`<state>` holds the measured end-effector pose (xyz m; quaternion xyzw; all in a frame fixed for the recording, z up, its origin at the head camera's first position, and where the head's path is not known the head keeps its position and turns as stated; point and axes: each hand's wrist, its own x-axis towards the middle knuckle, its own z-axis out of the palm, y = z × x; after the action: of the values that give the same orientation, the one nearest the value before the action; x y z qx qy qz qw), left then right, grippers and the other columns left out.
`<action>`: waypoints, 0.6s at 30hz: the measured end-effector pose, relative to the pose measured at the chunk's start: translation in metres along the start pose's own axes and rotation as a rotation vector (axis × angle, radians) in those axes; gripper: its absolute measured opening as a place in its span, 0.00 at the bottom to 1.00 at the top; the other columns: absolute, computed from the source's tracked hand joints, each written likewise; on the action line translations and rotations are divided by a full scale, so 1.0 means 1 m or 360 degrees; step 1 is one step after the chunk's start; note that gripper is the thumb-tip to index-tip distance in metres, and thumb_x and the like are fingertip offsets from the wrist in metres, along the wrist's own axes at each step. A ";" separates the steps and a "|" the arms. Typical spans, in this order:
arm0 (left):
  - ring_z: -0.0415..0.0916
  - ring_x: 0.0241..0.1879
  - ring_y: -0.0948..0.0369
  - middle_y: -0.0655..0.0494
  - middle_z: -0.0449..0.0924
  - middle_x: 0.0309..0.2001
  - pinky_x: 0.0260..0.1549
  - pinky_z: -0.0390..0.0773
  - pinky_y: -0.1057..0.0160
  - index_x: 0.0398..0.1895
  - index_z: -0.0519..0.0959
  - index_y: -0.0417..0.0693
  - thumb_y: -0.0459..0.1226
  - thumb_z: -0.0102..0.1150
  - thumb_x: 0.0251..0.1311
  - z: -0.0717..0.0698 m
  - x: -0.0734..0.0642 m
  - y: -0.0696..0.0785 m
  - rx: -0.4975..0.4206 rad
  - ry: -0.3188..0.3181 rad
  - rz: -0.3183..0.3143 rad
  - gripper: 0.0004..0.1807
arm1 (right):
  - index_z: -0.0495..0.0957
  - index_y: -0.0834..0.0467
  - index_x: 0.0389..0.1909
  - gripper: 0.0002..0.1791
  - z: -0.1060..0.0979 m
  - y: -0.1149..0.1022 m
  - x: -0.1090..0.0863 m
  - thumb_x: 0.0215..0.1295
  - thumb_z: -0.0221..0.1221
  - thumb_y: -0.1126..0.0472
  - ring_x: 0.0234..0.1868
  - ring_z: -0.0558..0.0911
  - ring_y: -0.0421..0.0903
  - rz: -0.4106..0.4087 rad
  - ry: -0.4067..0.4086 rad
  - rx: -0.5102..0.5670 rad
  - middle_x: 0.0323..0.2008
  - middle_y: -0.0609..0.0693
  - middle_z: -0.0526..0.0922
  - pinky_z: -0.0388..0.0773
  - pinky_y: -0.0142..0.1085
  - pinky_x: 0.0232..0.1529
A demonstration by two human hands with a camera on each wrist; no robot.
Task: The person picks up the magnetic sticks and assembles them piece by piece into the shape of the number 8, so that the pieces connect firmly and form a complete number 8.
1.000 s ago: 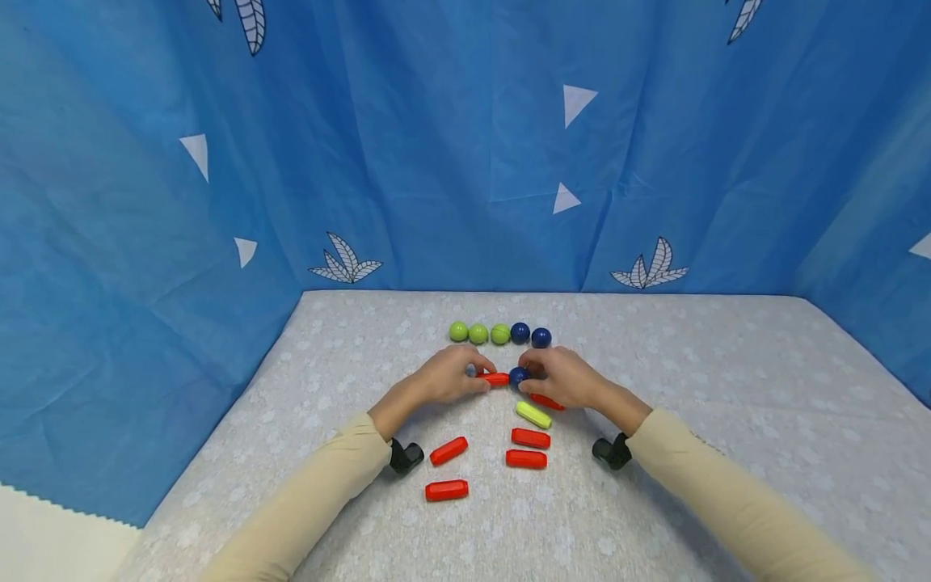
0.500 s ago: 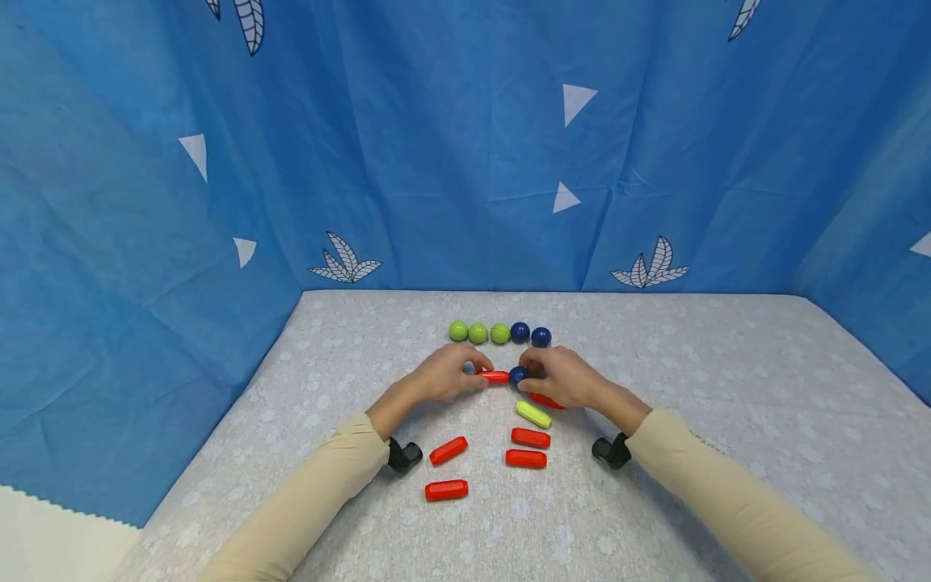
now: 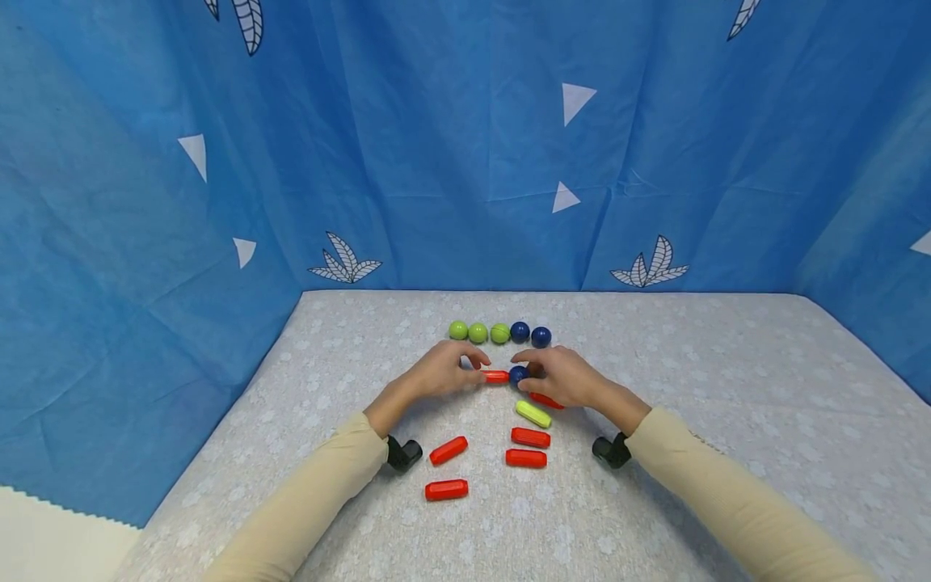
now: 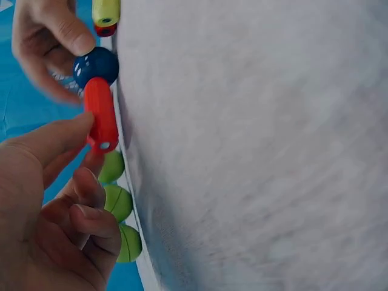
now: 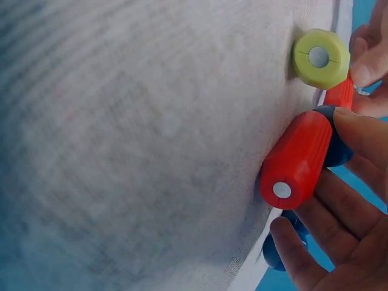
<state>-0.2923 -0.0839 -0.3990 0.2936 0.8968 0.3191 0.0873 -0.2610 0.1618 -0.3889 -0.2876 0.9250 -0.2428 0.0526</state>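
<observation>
A dark blue ball point(image 3: 519, 376) sits between two red magnetic rods on the table: the left red rod point(image 3: 496, 377) touches it, and the right red rod point(image 5: 297, 160) extends from it beneath my right hand. My left hand point(image 3: 445, 370) is at the left rod's free end, its thumb alongside the rod and its index finger raised apart. My right hand point(image 3: 566, 377) has its thumb against the blue ball, while the index finger stands off it. A yellow-green rod point(image 3: 534, 415) lies just nearer than the ball.
Behind the hands, green balls point(image 3: 478, 332) and blue balls point(image 3: 541, 337) form a row. Loose red rods point(image 3: 526, 458) lie nearer on the right, with two more red rods point(image 3: 447, 490) at the left. A blue curtain point(image 3: 465, 162) hangs behind the patterned tablecloth point(image 3: 691, 364).
My left hand has drawn slightly back and its fingers have spread from the red rod. My right index finger has lifted off the blue ball. The rods and balls look nearly still.
</observation>
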 end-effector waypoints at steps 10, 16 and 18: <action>0.76 0.35 0.53 0.51 0.80 0.44 0.31 0.77 0.61 0.50 0.83 0.41 0.37 0.62 0.66 -0.015 0.007 -0.016 -0.0513 0.0372 -0.0191 0.13 | 0.79 0.61 0.56 0.20 -0.001 0.000 0.000 0.66 0.65 0.58 0.37 0.80 0.42 0.0006 -0.0026 -0.0007 0.40 0.49 0.85 0.79 0.42 0.44; 0.75 0.37 0.51 0.47 0.79 0.48 0.33 0.75 0.60 0.55 0.80 0.41 0.37 0.61 0.66 -0.020 0.014 -0.027 -0.0601 0.0669 -0.0362 0.16 | 0.80 0.61 0.56 0.20 -0.001 -0.001 -0.001 0.66 0.65 0.58 0.37 0.80 0.42 0.0002 -0.0017 -0.0004 0.40 0.50 0.85 0.79 0.42 0.43; 0.75 0.44 0.51 0.46 0.78 0.51 0.37 0.75 0.57 0.59 0.78 0.41 0.38 0.61 0.66 -0.020 0.017 -0.031 -0.0603 0.0701 -0.0420 0.19 | 0.80 0.61 0.56 0.20 -0.001 -0.002 -0.001 0.66 0.65 0.58 0.37 0.79 0.42 0.0010 -0.0019 -0.0002 0.40 0.49 0.85 0.79 0.41 0.43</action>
<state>-0.3272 -0.1036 -0.4019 0.0770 0.8492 0.5222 -0.0152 -0.2595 0.1619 -0.3872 -0.2861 0.9257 -0.2403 0.0587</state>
